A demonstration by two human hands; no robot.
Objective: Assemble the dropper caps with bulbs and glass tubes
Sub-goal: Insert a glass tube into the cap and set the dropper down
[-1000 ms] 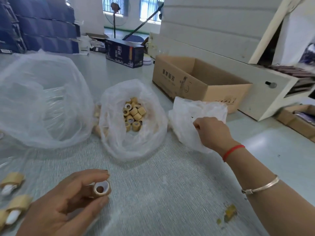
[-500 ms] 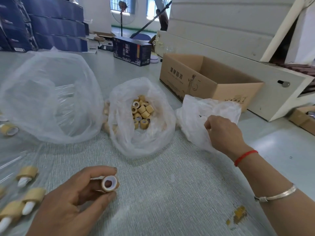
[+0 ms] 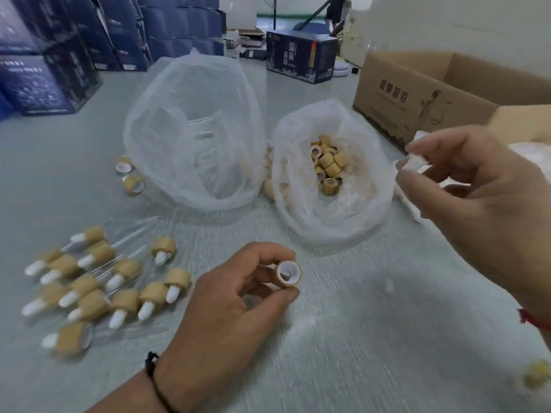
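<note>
Cap in hand: a tan dropper cap (image 3: 288, 274) with a white liner, pinched between thumb and fingers of the left hand (image 3: 235, 296), open end turned toward the right hand; no bulb shows in it.
Bulb: a small white piece (image 3: 415, 160), likely a bulb though blurred, pinched at the fingertips of the right hand (image 3: 483, 198), raised well apart from the cap.
Step in hand: judged to be bringing bulb to cap for fitting; not yet joined.
Done: a cluster of finished droppers (image 3: 89, 281) lies left of the left hand on the table (image 3: 372, 338), tan caps with white bulbs; faint glass tubes show on some.
Left: the middle bag (image 3: 331, 204) holds many loose caps (image 3: 328, 165), so much work seems to remain; two more empty caps (image 3: 129, 175) lie beside the large clear bag (image 3: 193, 129).
Large clear bag: thin clear tubes show faintly inside.
Surroundings: an open cardboard box (image 3: 432, 93) behind the right hand; dark blue cartons (image 3: 59, 55) stacked far left.
</note>
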